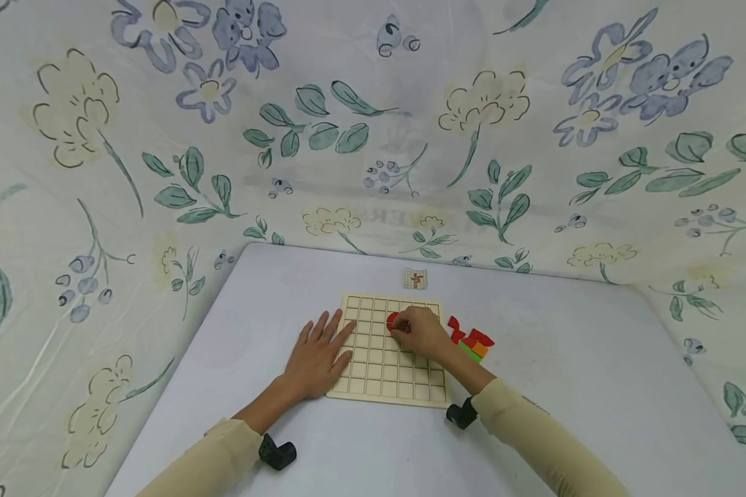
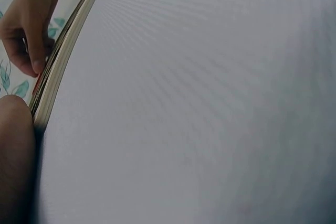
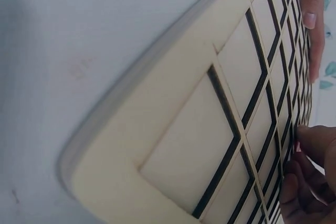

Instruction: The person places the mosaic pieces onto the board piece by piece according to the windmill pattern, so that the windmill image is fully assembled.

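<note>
A pale wooden grid board (image 1: 373, 378) lies flat on the white table. My left hand (image 1: 316, 359) rests with spread fingers over the board's left edge, fingertips on its outer squares. With thumb and fingers, my right hand (image 1: 424, 333) pinches a red piece (image 1: 392, 320) at the squares in the board's upper part; the fingers hide some of it. In the right wrist view the right hand (image 3: 311, 182) is low over the grid, opposite the left hand's fingers (image 3: 313, 30). The left wrist view catches the right hand (image 2: 31, 24) pointing down at the board's edge (image 2: 62, 61).
Right of the board lies a small cluster of red pieces (image 1: 481, 338), with an orange piece (image 1: 481, 349) and a green piece (image 1: 470, 352). Behind the board is a small card (image 1: 416, 279) with a grid and an orange-brown figure. Flower-patterned sheeting (image 1: 348, 172) surrounds the table (image 1: 566, 386).
</note>
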Motion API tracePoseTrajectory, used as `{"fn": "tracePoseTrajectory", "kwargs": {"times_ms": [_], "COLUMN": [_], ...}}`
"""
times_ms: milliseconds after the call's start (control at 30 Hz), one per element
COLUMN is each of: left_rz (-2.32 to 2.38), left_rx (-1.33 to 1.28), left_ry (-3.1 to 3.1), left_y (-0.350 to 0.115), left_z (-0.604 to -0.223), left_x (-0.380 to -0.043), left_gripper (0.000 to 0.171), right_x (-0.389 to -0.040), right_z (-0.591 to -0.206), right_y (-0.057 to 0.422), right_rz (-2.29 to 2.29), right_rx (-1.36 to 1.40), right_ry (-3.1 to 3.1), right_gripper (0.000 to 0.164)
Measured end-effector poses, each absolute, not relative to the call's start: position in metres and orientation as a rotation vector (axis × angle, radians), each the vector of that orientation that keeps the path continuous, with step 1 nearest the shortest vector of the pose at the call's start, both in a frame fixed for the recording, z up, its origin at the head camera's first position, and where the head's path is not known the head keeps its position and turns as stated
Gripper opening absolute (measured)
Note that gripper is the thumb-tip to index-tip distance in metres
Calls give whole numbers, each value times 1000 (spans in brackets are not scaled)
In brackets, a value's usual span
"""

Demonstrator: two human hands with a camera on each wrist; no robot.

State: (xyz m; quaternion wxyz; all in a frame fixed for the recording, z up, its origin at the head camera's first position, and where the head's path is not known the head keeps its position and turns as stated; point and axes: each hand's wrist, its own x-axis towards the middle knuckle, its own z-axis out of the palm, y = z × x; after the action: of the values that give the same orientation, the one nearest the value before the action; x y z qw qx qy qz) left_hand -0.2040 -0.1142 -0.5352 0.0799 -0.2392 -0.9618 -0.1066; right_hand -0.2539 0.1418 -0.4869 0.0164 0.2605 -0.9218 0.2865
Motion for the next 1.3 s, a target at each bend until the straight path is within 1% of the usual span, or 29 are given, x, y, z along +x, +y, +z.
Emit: {"fn": "tracePoseTrajectory", "kwargs": {"times_ms": [300, 600, 900, 967, 1133, 1233, 1300], "left_rz": [-316, -330, -332, -337, -336, -330, -332], "left_rx": [-717, -725, -724, -726, -723, -720, -720], "left_ry": [-2883, -2869, -2858, -2856, -2852, -2847, -2843], "left_y": [-114, -115, -115, -115, -115, -115, -115], "left_z": [-536, -536, -538, -538, -539, -541, -541], "left_x": [-204, -204, -204, -204, -204, -205, -205], "left_gripper": [59, 59, 58, 58, 58, 59, 59], "right_x": [-252, -251, -251, -251, -254, -255, -255], "right_z": [-485, -481, -481, -481, -481, -482, -483], "right_y": [156, 176, 203, 208, 218, 222, 224], "right_rz": [912, 900, 874, 842, 686, 604, 571], "right_rx": [792, 634, 614, 568, 451, 391, 354], "right_ry": [-2810, -2875, -2911, -2939, -3003, -3035, -3050], "right_gripper": [5, 4, 6, 12, 35, 39, 38]}}
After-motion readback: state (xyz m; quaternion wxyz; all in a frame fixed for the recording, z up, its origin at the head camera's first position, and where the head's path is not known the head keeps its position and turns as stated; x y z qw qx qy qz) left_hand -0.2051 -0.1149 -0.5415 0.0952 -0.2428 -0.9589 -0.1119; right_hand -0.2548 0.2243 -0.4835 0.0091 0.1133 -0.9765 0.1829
